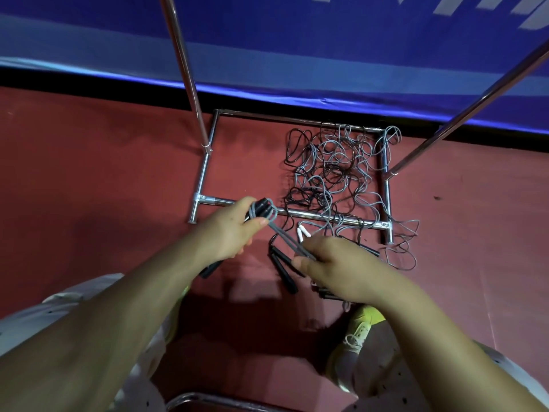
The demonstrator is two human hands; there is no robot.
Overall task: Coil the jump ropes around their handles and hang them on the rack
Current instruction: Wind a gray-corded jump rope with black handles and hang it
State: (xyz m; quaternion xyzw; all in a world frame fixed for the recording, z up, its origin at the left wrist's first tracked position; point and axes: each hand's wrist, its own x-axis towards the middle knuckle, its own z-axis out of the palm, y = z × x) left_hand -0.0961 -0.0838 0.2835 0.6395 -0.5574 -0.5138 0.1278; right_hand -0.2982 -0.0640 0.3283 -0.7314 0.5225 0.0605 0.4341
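While the left hand point(228, 230) grips the black handles point(261, 207), the right hand point(335, 263) pinches the grey rope point(285, 237).

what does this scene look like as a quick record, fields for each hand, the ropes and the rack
left hand: grips black handles with grey rope wound round them
right hand: pinches the grey rope strand running taut from those handles
loose ropes: tangled black and grey pile on the red floor, inside the rack base
spare handles: black pair on the floor between the hands
rack: chrome frame, no rope seen hung on it
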